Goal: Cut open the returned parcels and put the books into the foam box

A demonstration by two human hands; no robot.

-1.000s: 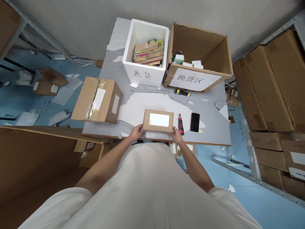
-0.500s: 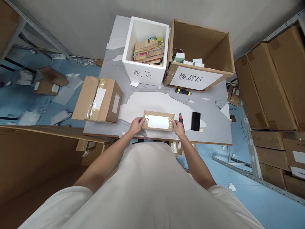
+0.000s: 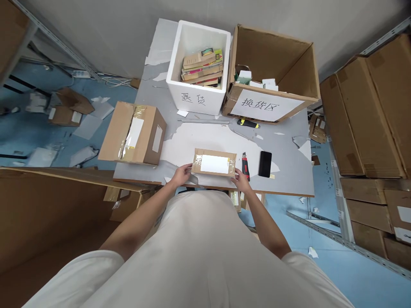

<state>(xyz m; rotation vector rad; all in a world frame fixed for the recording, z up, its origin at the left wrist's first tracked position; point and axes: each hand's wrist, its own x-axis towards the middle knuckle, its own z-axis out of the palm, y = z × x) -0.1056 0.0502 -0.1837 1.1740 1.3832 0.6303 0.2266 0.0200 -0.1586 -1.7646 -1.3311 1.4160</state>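
A small flat cardboard box (image 3: 214, 164), with a white label on top and clear tape at both ends, is in front of me near the table's front edge. My left hand (image 3: 182, 175) has its fingers curled at the box's left end, low on the near corner. At the opposite end, my right hand (image 3: 240, 180) grips the near right corner, its fingertips partly hidden by the box. Just right of it lies a red and black utility knife (image 3: 245, 166). A black phone (image 3: 265, 164) rests further right.
A larger taped cardboard box (image 3: 133, 133) sits at the table's left. At the back stand a white foam bin (image 3: 195, 99) with flat packages and an open cardboard box (image 3: 272, 112) with small cartons. A yellow and black cutter (image 3: 248, 123) lies before them. Stacked boxes (image 3: 369, 124) fill the right side.
Both hands have slid down toward the near corners of the small box. The box's near side shows a little more. The rest has only shifted slightly with the camera.
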